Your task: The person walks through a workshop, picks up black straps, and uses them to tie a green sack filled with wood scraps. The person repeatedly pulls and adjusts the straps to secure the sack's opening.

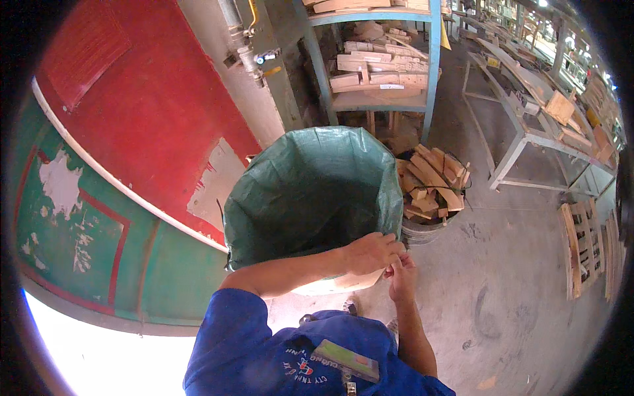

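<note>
A large green woven plastic bag (310, 148) stands in front of me with its wide round mouth open, and its inside is dark. My left forearm reaches across the near rim, and my left hand (371, 253) is closed at the right near edge of the bag. Just beside it, my right hand (401, 277) has its fingers pinched together. The fingertips of both hands nearly meet at the rim. Whatever they grip there is too small and too covered to make out. A pale surface (340, 284) shows below the near rim.
A round bin (426, 231) heaped with wood offcuts (436, 178) stands right of the bag. Behind is a blue shelf rack (376, 99) stacked with wood pieces. A red and green wall (158, 119) rises at left beside pipes (247, 56). Metal-framed tables (522, 142) and a pallet (581, 244) stand right.
</note>
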Demonstrator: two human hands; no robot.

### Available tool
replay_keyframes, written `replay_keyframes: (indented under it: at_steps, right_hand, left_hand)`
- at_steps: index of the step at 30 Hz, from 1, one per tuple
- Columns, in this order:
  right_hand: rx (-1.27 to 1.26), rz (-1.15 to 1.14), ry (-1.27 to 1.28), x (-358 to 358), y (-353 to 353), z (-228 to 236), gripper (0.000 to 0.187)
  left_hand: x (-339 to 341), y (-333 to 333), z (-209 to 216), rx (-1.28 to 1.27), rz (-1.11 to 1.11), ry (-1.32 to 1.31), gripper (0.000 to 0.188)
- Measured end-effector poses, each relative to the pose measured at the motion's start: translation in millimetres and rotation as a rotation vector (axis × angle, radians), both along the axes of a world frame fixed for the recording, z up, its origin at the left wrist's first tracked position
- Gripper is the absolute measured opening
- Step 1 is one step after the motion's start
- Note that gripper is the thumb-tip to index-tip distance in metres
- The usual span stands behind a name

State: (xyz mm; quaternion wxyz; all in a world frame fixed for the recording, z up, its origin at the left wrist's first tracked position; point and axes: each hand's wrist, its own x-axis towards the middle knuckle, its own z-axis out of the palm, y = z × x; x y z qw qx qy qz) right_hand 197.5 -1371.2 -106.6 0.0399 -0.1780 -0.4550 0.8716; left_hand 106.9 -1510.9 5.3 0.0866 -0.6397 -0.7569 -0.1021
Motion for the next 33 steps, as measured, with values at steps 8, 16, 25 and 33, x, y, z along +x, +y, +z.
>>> replay_keyframes:
  at_steps: [8, 16, 25, 33]
  right_hand:
    - [0.806, 0.02, 0.319, 7, 11, -1, 0.015]
    - [-0.647, 0.491, 0.057, -5, 39, 2, 0.016]
    - [-0.661, 0.508, 0.025, -7, 37, 11, 0.01]
    - [0.49, 0.374, 0.161, -46, 61, -30, 0.012]
  left_hand:
    - [9, 4, 1, -0.21, 0.307, -0.049, 0.013]
    - [34, 0, 6, -0.085, 0.633, -0.355, 0.017]
    - [50, 20, -5, 0.268, 0.679, -0.132, 0.005]
    - [44, 21, 1, 0.243, 0.708, -0.021, 0.014]
